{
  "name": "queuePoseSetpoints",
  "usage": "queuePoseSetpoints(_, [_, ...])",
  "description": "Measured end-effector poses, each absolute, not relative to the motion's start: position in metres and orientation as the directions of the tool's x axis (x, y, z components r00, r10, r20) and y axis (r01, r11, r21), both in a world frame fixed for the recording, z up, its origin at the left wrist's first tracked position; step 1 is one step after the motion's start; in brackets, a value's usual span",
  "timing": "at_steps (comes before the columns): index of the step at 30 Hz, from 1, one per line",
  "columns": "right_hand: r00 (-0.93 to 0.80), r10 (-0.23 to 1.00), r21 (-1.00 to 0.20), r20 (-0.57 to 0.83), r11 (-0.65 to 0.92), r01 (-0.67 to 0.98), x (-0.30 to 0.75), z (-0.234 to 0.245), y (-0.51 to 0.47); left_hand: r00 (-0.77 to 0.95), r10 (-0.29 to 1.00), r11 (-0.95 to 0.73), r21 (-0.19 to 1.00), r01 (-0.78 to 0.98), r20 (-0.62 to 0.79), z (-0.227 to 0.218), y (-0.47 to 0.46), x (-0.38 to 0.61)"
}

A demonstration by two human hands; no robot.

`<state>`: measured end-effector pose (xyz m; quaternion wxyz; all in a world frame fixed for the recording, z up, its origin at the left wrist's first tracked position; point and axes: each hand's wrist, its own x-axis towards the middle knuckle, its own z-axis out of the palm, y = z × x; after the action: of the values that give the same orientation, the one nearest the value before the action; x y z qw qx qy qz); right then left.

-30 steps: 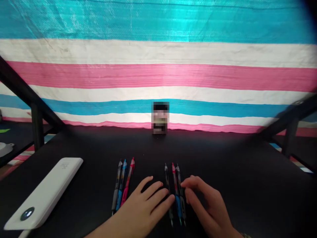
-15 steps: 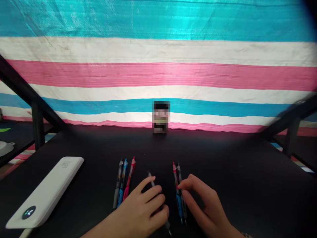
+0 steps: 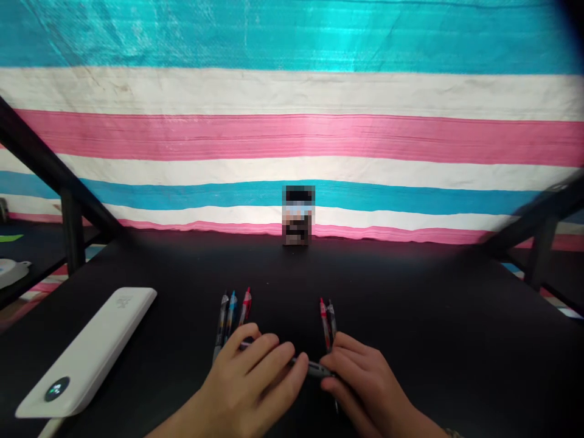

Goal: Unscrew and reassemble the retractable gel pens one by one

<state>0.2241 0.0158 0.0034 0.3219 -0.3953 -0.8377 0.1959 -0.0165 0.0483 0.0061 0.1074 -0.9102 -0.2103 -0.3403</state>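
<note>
A grey-and-dark pen point(image 3: 314, 368) lies slantwise between my hands, low over the table. My left hand point(image 3: 253, 380) has its fingers curled round the pen's left part, hiding much of the barrel. My right hand point(image 3: 365, 380) pinches its grey grip end between thumb and forefinger. Partly behind my left hand lie a black pen point(image 3: 222, 322), a blue pen point(image 3: 231, 310) and a red pen point(image 3: 245, 306), side by side. Close by my right hand are another red pen point(image 3: 325, 319) and a black one point(image 3: 332, 316), their lower parts largely covered by that hand.
A white power bank point(image 3: 91, 359) with a lit round display and a cable lies on the black table point(image 3: 410, 286) at left. A small pixelated object point(image 3: 297, 216) stands at the back edge. Dark metal bars point(image 3: 73, 228) flank the table, with a striped tarp point(image 3: 292, 134) behind.
The pen under my left hand has turned from nearly upright in view to a slant. My right hand has moved from beside the right-hand pens to pinch its grip end.
</note>
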Motion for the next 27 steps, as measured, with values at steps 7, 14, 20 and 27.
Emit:
queuePoseSetpoints(7, [-0.303, 0.853, -0.684, 0.424, 0.521, 0.511, 0.229, 0.003, 0.02, 0.655, 0.385, -0.864, 0.003, 0.504, 0.65, 0.007, 0.059, -0.025])
queuePoseSetpoints(14, [-0.282, 0.806, -0.62, 0.521, 0.584, 0.524, 0.228, -0.001, 0.02, 0.598, 0.609, -0.791, 0.452, 0.412, 0.521, 0.001, 0.054, -0.02])
queuePoseSetpoints(20, [-0.167, 0.916, -0.748, 0.365, 0.396, 0.533, 0.233, -0.002, 0.017, 0.394, 0.877, -0.431, 0.813, 0.391, 0.276, 0.006, 0.053, -0.021])
queuePoseSetpoints(27, [-0.118, 0.99, -0.918, 0.079, 0.119, 0.378, 0.236, 0.005, 0.017, 0.216, 0.976, -0.034, 0.985, 0.169, -0.003, 0.003, 0.052, -0.019])
